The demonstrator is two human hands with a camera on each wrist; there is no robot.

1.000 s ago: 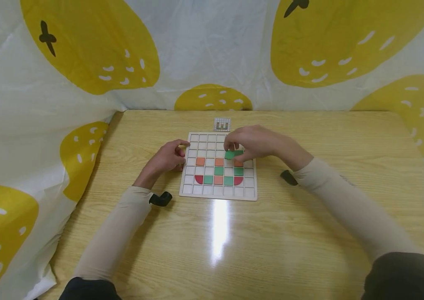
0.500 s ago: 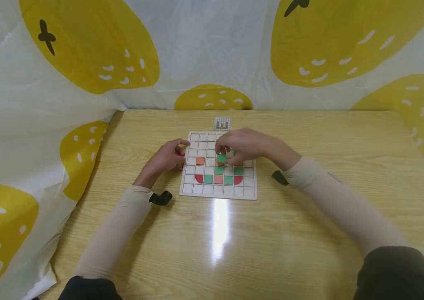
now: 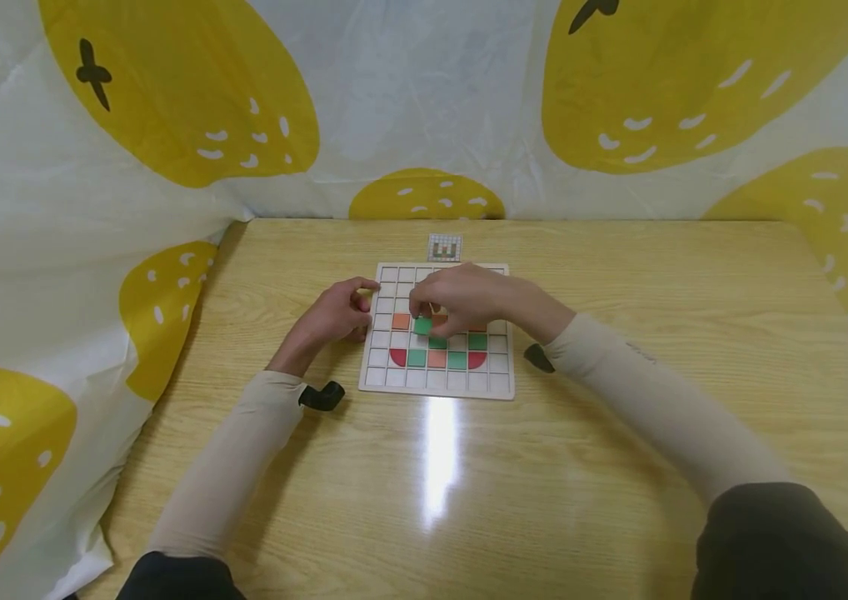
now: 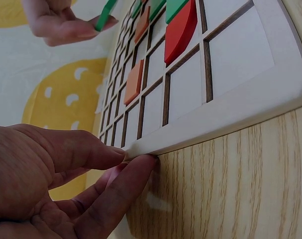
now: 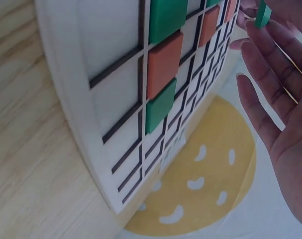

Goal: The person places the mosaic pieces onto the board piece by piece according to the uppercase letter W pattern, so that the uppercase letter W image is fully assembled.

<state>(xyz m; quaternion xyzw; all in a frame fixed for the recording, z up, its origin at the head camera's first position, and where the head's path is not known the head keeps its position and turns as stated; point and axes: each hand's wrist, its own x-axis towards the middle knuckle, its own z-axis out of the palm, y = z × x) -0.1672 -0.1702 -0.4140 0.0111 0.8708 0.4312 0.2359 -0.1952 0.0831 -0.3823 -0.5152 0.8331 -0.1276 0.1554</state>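
A pale square grid board lies on the table with flat coloured tiles in some cells. My right hand is over its middle, pinching a green square tile between thumb and fingers. In the left wrist view that green tile is tilted, above the board. The left hand grips the board's left edge, thumb on the rim and a finger against its side. Set tiles include an orange square, red rounded pieces and several green squares. My right hand hides part of the upper rows.
Just behind the board lies a small card printed with a grid pattern. A white cloth with yellow fruit shapes hangs along the back and left of the wooden table. Black wrist mounts stick out from both sleeves.
My right hand has carried the green tile leftward and a little nearer, from the right part of the board to left of its middle column. The left hand has stayed at the edge.
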